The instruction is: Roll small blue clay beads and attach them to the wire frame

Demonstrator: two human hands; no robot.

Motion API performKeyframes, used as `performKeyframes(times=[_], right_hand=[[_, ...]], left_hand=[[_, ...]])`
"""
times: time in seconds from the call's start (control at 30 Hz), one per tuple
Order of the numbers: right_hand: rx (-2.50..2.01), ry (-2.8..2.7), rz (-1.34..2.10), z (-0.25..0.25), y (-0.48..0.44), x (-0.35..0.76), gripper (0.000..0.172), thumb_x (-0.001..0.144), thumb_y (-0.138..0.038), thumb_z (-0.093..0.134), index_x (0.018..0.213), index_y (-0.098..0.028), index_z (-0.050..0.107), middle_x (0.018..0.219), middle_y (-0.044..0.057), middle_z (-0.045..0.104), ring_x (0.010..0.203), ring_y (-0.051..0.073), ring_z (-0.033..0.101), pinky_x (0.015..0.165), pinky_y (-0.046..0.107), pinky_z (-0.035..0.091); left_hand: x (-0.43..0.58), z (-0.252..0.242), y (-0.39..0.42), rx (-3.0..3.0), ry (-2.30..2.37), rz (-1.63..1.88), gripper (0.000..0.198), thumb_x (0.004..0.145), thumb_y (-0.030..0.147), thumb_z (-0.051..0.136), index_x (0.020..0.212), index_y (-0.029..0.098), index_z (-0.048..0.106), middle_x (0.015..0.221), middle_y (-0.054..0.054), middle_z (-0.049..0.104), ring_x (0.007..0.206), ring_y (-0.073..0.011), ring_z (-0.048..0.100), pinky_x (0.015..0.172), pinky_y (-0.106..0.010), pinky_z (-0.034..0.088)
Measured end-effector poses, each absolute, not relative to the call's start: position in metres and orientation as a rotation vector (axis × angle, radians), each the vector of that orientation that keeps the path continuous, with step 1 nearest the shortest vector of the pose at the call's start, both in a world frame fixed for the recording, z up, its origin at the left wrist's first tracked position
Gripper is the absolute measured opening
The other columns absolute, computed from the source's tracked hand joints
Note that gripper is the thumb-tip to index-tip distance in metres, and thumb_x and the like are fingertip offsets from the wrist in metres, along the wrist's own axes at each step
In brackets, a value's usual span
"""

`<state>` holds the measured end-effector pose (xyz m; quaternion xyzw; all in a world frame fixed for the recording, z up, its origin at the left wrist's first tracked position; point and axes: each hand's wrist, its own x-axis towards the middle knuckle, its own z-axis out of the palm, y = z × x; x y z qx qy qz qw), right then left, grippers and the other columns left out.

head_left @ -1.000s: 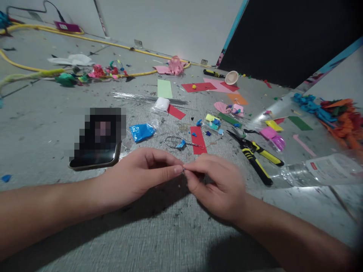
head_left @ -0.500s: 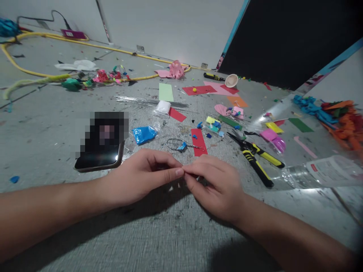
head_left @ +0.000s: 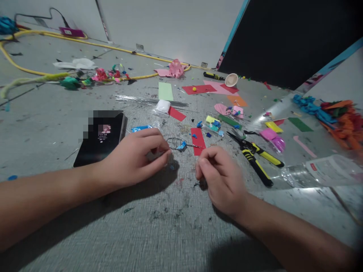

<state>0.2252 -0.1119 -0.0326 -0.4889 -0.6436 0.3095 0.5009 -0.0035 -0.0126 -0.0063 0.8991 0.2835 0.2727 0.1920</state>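
My left hand [head_left: 143, 156] rests in front of a blue packet [head_left: 141, 129] and beside the phone [head_left: 99, 139]. Its thumb and forefinger curve together at the tips; anything between them is too small to make out. My right hand [head_left: 222, 175] is closed, the thumb pressed to curled fingers, and whatever it may hold is hidden. Between and just beyond the hands lies a wire loop [head_left: 173, 143] with a long stem, a lump of blue clay [head_left: 181, 145] on it. The stem crosses a red paper strip [head_left: 197, 138].
Yellow-handled pliers [head_left: 252, 155] lie right of my right hand, with a clear plastic bottle [head_left: 326, 172] beyond. Thin wires [head_left: 136, 99], a white packet [head_left: 163, 107] and coloured paper are scattered farther back. A yellow cable [head_left: 110, 47] runs along the wall.
My hands, fingertips together before, have moved apart. The left shifted left and now partly covers the blue packet; the right shifted slightly right. The phone screen now shows a lit clock.
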Motion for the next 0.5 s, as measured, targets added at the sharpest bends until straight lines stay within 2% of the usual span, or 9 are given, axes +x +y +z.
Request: performKeyframes(times=[0.07, 0.2, 0.33, 0.5], right_hand=[[-1.214, -1.574, 0.775, -0.033, -0.111, 0.225, 0.018, 0.109, -0.028, 0.053, 0.092, -0.023, 0.060, 0.070, -0.004, 0.060, 0.059, 0.012, 0.054, 0.055, 0.027, 0.044], [-1.213, -1.687, 0.637, -0.027, -0.106, 0.222, 0.012, 0.103, -0.022, 0.061, 0.093, -0.023, 0.067, 0.075, -0.002, 0.069, 0.063, 0.013, 0.061, 0.061, 0.028, 0.050], [-1.215, -1.756, 0.484, -0.027, -0.102, 0.219, 0.009, 0.098, -0.019, 0.067, 0.092, -0.022, 0.073, 0.075, -0.001, 0.073, 0.067, 0.014, 0.065, 0.065, 0.027, 0.054], [-1.219, -1.767, 0.480, -0.030, -0.100, 0.219, 0.007, 0.095, -0.017, 0.072, 0.093, -0.020, 0.078, 0.076, 0.000, 0.074, 0.068, 0.014, 0.067, 0.065, 0.026, 0.055]], left_hand=[[-0.006, -0.011, -0.007, 2.639, 0.848, 0.669, 0.022, 0.100, 0.028, 0.059, 0.088, 0.017, 0.074, 0.088, -0.007, 0.070, 0.079, -0.0202, 0.066, 0.070, -0.031, 0.050], [-0.007, -0.018, -0.005, 2.679, 0.889, 0.458, 0.026, 0.102, 0.026, 0.054, 0.099, 0.017, 0.078, 0.097, -0.009, 0.074, 0.084, -0.0221, 0.070, 0.073, -0.032, 0.053], [-0.006, -0.020, -0.006, 2.682, 0.863, 0.466, 0.027, 0.102, 0.024, 0.053, 0.101, 0.017, 0.079, 0.098, -0.010, 0.077, 0.085, -0.0233, 0.072, 0.074, -0.033, 0.053], [-0.007, -0.021, -0.006, 2.710, 0.862, 0.467, 0.030, 0.101, 0.022, 0.053, 0.103, 0.015, 0.082, 0.097, -0.011, 0.076, 0.084, -0.0251, 0.071, 0.073, -0.035, 0.052]])
